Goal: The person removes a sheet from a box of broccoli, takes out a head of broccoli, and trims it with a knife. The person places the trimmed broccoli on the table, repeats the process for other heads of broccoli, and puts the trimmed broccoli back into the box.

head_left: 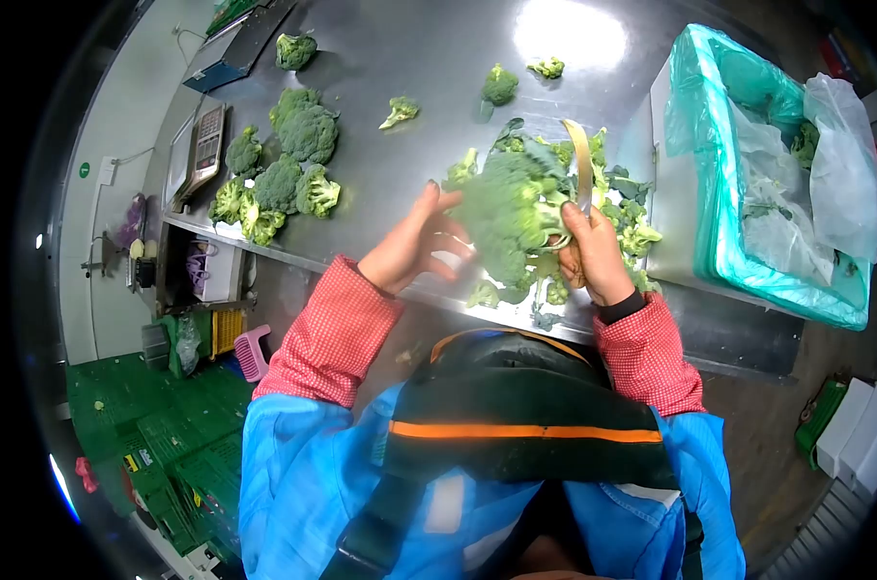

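In the head view, my right hand [595, 253] is closed around the handle of a knife with a curved blade [581, 159], which points away from me. A large broccoli head [508, 208], smeared by motion, is between my hands, its stem side close against my right hand's fingers. My left hand [421, 242] is at the broccoli's left side with the fingers spread and nothing gripped in them. Cut florets and leaf trimmings [636, 232] lie on the steel table under and to the right of the broccoli.
Several broccoli heads [308, 130] are grouped at the left beside a weighing scale [206, 145]. Loose florets [400, 112] lie farther back. To the right stands a white box lined with a turquoise bag [714, 193]. The steel table's front edge [308, 259] runs before my body.
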The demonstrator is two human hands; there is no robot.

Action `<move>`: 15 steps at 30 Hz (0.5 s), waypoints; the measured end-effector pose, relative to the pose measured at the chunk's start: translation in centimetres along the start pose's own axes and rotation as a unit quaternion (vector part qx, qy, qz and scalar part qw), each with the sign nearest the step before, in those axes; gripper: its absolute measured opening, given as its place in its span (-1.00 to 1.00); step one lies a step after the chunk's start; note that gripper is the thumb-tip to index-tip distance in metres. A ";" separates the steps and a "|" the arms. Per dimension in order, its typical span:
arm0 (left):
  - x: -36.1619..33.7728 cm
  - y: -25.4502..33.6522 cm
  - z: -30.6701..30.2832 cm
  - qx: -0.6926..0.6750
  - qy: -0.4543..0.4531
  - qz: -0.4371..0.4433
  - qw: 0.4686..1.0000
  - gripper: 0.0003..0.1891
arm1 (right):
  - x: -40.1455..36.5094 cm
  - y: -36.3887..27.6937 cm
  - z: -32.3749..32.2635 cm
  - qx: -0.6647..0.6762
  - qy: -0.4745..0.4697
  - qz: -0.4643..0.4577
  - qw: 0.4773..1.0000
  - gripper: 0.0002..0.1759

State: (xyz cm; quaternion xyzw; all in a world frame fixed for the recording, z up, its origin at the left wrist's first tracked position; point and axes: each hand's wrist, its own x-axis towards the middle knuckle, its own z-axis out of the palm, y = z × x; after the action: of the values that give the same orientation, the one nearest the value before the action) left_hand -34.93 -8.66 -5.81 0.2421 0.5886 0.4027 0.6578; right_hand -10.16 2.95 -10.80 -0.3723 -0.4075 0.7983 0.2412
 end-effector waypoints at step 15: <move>-0.6 -7.8 3.0 0.162 0.206 0.320 0.910 0.24 | -0.8 3.3 5.6 0.042 -0.025 0.014 0.999 -0.62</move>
State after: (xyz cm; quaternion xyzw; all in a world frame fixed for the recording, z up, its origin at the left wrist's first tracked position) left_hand -30.09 -13.03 -11.06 0.4324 0.6591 0.5318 0.3096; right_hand -14.42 -2.06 -11.07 -0.3473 -0.3740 0.8271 0.2354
